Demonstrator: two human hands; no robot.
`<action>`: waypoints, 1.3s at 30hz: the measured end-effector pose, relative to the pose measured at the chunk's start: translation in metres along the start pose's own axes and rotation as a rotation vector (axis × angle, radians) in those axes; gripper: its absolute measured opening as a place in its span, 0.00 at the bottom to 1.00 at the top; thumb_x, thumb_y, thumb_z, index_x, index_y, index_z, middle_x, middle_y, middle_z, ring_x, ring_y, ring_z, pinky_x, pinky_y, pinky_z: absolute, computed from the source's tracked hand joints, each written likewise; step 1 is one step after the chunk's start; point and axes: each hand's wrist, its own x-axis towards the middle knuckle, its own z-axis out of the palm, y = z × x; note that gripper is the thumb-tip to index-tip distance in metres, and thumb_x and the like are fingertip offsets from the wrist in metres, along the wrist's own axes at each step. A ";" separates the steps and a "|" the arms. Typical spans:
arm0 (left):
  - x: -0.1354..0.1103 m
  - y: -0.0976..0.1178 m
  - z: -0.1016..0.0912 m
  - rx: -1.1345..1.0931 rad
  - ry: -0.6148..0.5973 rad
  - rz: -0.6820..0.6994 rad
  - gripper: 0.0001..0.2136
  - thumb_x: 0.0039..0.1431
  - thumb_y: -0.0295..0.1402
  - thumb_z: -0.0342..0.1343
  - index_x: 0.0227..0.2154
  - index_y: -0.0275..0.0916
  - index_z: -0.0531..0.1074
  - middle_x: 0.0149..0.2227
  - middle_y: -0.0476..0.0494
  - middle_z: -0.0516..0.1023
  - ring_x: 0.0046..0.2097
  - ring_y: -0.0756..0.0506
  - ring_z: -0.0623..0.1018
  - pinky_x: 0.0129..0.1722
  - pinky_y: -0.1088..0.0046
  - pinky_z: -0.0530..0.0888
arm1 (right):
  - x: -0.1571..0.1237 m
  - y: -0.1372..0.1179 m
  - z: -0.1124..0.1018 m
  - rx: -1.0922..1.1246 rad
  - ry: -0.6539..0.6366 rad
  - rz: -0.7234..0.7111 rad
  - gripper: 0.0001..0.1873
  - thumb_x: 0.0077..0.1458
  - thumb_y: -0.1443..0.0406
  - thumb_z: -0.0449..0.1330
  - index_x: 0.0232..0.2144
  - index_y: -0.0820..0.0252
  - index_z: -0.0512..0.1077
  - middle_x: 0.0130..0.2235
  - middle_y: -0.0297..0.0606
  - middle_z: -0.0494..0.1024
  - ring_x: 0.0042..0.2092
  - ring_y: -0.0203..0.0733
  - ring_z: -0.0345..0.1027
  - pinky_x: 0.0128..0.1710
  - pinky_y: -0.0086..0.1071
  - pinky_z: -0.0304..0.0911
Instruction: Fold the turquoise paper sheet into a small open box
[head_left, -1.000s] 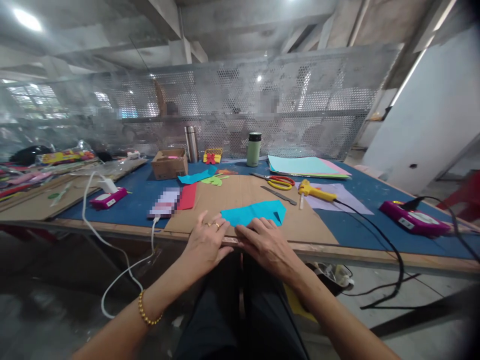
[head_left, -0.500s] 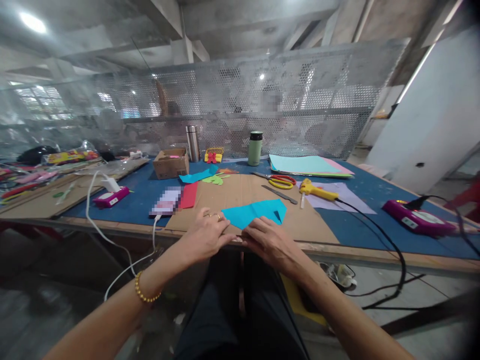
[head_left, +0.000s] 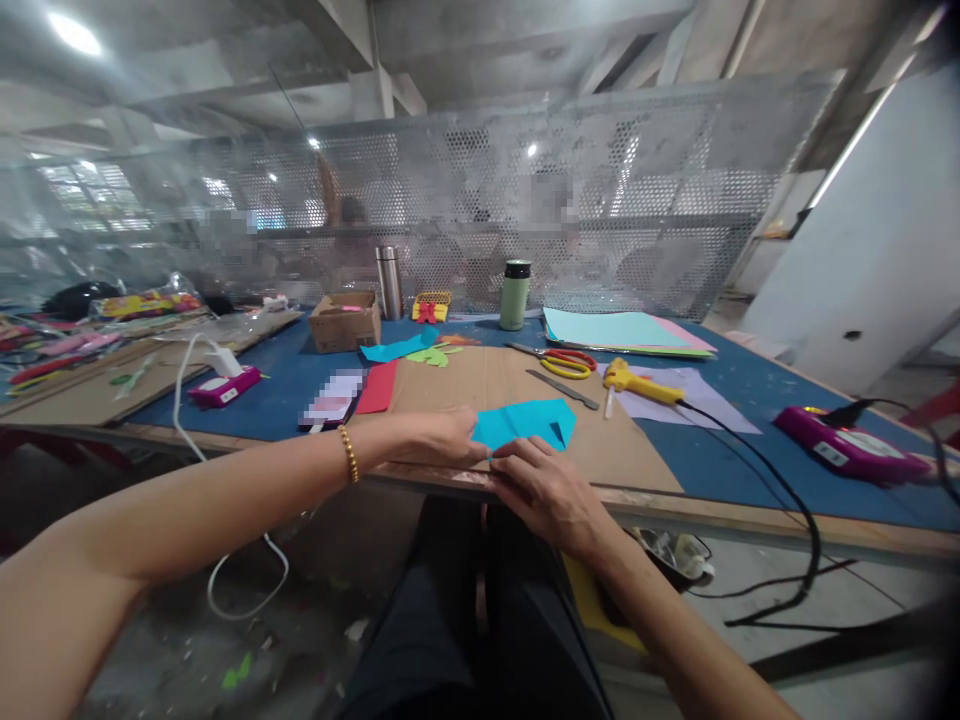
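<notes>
A bright blue sheet of paper (head_left: 517,420) lies on the cardboard, with a small folded flap near its right end. My left hand (head_left: 448,437), with a gold bead bracelet at its wrist, has closed fingers on the sheet's left end and hides that part. Against the near edge of the paper, my right hand (head_left: 546,488) has its fingers bent and pressed together on the sheet, by the table's front edge. The two hands nearly meet there. What lies under the fingertips is hidden.
Behind the paper lie scissors (head_left: 566,364), a grey blade-like tool (head_left: 562,388) and a yellow glue gun (head_left: 643,384) with a black cord. A phone (head_left: 331,398) and red paper (head_left: 377,388) are at left. A green bottle (head_left: 514,297) and cardboard box (head_left: 345,325) stand farther back.
My left hand has moved right and turned, covering the paper's left end, with its forearm now lying across the table edge. My right hand stays nearly in place. The view has shifted slightly.
</notes>
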 end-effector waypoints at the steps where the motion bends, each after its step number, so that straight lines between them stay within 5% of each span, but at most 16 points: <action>1: 0.004 -0.002 0.000 0.001 -0.014 0.002 0.21 0.56 0.49 0.50 0.38 0.35 0.74 0.34 0.41 0.77 0.30 0.44 0.72 0.26 0.72 0.64 | -0.001 0.000 0.000 0.005 0.003 0.001 0.09 0.66 0.63 0.55 0.41 0.59 0.74 0.40 0.43 0.76 0.43 0.44 0.67 0.41 0.37 0.64; 7: 0.017 -0.012 0.001 0.017 -0.055 0.089 0.21 0.53 0.51 0.50 0.34 0.36 0.74 0.30 0.45 0.75 0.27 0.47 0.69 0.25 0.71 0.63 | -0.001 -0.001 0.000 -0.008 -0.009 0.012 0.09 0.66 0.63 0.54 0.42 0.59 0.73 0.40 0.42 0.76 0.42 0.44 0.66 0.41 0.38 0.63; 26: 0.020 -0.023 -0.004 -0.098 -0.039 0.050 0.10 0.49 0.39 0.56 0.23 0.38 0.66 0.22 0.53 0.64 0.26 0.51 0.61 0.26 0.72 0.57 | 0.002 -0.003 -0.003 0.027 -0.028 0.022 0.10 0.67 0.63 0.53 0.42 0.59 0.74 0.38 0.42 0.75 0.40 0.44 0.64 0.40 0.38 0.61; 39: 0.013 -0.049 -0.010 -0.099 0.002 -0.017 0.06 0.50 0.34 0.56 0.26 0.36 0.69 0.26 0.50 0.70 0.30 0.49 0.68 0.28 0.75 0.61 | 0.002 -0.003 -0.004 0.049 -0.021 0.014 0.10 0.67 0.63 0.53 0.42 0.60 0.73 0.38 0.42 0.74 0.40 0.44 0.65 0.39 0.38 0.61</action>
